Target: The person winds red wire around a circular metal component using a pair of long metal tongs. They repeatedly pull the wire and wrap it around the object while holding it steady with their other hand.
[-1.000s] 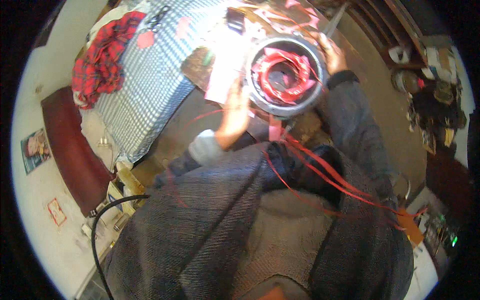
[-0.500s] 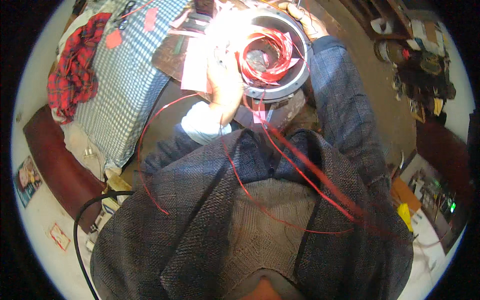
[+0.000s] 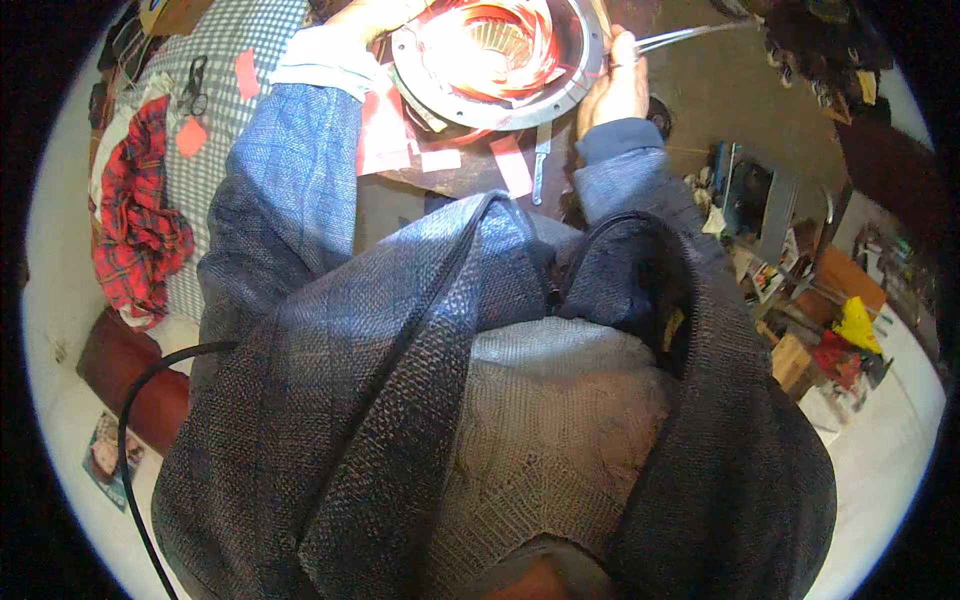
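A round grey metal motor stator (image 3: 570, 112) with bolt holes around its rim lies at the top of the view. Coils of red winding wire (image 3: 545, 60) ring its bore, partly washed out by strong light. My left hand (image 3: 375, 14) reaches to the stator's far left side; its fingers are glared over and cut off by the top edge. Beside the right rim, my right hand (image 3: 620, 88) has its fingers bent together. A thin, shiny, pale double strand (image 3: 690, 36) runs out from it to the right; whether it is wire or a tool is unclear.
Pink paper slips (image 3: 512, 165) and a narrow blade-like tool (image 3: 541, 165) lie at the near edge of the brown tabletop. To the left, black scissors (image 3: 196, 85) and a red plaid cloth (image 3: 140, 220) rest on a checked cover (image 3: 225, 60). Clutter (image 3: 800, 280) fills the right.
The stator sits higher and further left in view. My left hand has moved from its near left side to the far left. Red wires that hung across my lap are out of sight there.
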Available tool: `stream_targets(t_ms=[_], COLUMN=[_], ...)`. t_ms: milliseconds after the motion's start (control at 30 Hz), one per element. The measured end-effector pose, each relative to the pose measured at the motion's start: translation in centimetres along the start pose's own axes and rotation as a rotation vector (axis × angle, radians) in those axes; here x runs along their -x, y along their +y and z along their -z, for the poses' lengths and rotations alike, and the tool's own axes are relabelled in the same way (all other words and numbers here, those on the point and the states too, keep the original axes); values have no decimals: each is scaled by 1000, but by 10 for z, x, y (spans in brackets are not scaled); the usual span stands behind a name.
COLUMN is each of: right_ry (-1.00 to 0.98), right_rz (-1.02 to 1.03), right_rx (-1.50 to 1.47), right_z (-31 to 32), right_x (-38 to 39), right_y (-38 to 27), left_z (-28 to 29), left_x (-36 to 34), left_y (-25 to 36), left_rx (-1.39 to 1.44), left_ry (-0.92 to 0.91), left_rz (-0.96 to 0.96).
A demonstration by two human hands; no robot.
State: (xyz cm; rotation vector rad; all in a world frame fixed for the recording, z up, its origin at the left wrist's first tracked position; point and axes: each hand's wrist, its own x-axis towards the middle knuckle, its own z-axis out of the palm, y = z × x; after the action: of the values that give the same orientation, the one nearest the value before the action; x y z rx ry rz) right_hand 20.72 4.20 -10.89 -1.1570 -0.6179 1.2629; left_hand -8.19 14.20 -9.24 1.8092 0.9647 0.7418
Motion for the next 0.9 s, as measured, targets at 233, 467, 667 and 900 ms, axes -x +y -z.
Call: stream_targets(t_ms=[233, 467, 667, 900], right_ry=[-189, -707, -999, -1314], right_rz=[-380, -88, 379, 747], right_rx=[490, 1627, 1763, 1998], right_z=[154, 233, 157, 74], right_x=[56, 82, 24, -16], right_y=[-104, -207, -246, -236], left_z=[-12, -46, -87, -86], left_x=[114, 177, 90, 52], left_y=[30, 135, 112, 97], left_rx=[211, -341, -717, -565], left_ry=[599, 262, 13, -211], left_rz=[404, 110, -103, -5])
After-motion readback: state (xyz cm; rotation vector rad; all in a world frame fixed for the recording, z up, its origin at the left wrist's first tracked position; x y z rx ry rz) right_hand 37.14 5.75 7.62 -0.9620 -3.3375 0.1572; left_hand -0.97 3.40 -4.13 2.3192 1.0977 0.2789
